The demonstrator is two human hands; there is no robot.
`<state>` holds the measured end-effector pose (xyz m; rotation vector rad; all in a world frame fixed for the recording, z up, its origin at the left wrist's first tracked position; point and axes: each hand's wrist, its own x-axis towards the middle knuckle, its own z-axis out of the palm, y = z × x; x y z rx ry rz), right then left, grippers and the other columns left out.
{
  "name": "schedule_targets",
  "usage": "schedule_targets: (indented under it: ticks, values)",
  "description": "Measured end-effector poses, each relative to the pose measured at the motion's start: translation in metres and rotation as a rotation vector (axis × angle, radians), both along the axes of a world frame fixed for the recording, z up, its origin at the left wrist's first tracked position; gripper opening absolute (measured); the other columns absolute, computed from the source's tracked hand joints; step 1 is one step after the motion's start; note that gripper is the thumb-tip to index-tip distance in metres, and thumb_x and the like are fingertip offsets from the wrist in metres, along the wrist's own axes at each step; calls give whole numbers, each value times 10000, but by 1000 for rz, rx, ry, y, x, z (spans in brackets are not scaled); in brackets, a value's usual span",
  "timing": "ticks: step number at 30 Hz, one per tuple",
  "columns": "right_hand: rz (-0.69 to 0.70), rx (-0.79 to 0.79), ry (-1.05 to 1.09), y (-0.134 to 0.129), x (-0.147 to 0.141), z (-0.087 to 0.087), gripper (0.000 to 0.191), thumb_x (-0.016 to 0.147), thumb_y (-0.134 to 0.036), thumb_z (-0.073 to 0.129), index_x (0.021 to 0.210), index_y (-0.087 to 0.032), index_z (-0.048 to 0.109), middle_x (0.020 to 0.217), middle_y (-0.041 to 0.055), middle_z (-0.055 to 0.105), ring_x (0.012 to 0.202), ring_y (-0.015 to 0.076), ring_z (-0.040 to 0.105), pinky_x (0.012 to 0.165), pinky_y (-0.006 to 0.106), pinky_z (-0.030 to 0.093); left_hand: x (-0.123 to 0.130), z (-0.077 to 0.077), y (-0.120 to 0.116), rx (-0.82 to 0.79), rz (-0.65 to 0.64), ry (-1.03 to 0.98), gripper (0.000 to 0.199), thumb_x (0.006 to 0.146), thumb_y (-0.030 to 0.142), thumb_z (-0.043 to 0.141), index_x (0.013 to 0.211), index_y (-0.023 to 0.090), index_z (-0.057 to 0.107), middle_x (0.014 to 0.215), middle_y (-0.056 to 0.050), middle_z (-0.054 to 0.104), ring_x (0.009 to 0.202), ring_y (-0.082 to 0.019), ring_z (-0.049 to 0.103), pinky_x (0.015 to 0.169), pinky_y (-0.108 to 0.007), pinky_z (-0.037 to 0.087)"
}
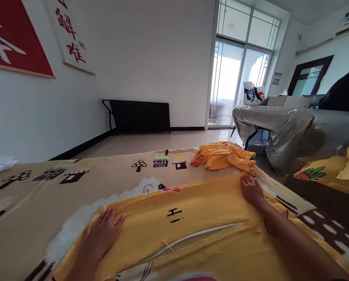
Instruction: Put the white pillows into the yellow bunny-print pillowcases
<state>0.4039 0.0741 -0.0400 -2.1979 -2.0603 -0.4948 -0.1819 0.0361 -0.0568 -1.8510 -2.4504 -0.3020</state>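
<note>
A yellow cloth cover (203,199) with "Hi" printed on it in black is spread over the bed in front of me. A long slit with a white edge (192,237) runs across it, a loose thread hanging near its middle. My left hand (104,230) lies flat on the cover's left end, fingers stretched forward. At the far right corner, my right hand (251,189) rests on the cloth with its fingers out over the edge. Just beyond that hand lies a crumpled orange-yellow cloth (224,155) with carrot prints.
The patterned beige sheet (104,179) lies beneath everything. To the right, a brown box (317,195) holds more yellow cloth (329,171). A table under a grey plastic cover (282,117) stands behind it. A black folded panel (139,116) leans near the wall.
</note>
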Motion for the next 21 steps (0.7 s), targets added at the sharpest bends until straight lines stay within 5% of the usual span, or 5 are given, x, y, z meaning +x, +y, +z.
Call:
schedule_targets:
  ticks: [4,8,10,16,21]
  values:
    - [67,37,43,-23,-19,-1,500,891,-183,296,1361,-94,441,1443,153,375,1347,250,330,1088,457,224,22,20,-14,8,-51,121,593,863,331,202,1341,70,437,1457,-110,379,1366,-207,307,1118,-461,203]
    - [366,-194,215,-51,-18,-11,530,938,-416,243,1436,-251,322,1474,43,340,1348,182,336,1090,395,267,41,25,-27,5,-249,99,638,859,420,254,1417,122,334,1497,-73,310,1385,-200,264,1121,-407,217]
    - [382,-243,227,-65,-2,-13,556,934,-502,214,1442,-292,295,1491,9,305,1376,175,276,1113,404,229,43,24,-32,-76,-277,33,638,862,459,266,1424,163,329,1512,-60,274,1399,-212,228,1120,-431,212]
    - [184,-132,60,-94,60,-17,592,911,-519,201,1420,-260,359,1487,22,304,1380,207,265,1080,443,272,34,29,-39,-135,-18,-37,633,874,489,230,1433,202,304,1530,-55,228,1409,-232,191,1115,-520,166]
    - [180,-68,5,-97,71,-23,600,898,-478,208,1398,-210,404,1471,45,340,1363,196,307,1038,403,329,33,28,-42,-69,84,-8,634,880,487,210,1404,165,362,1508,-101,285,1398,-239,217,1108,-532,158]
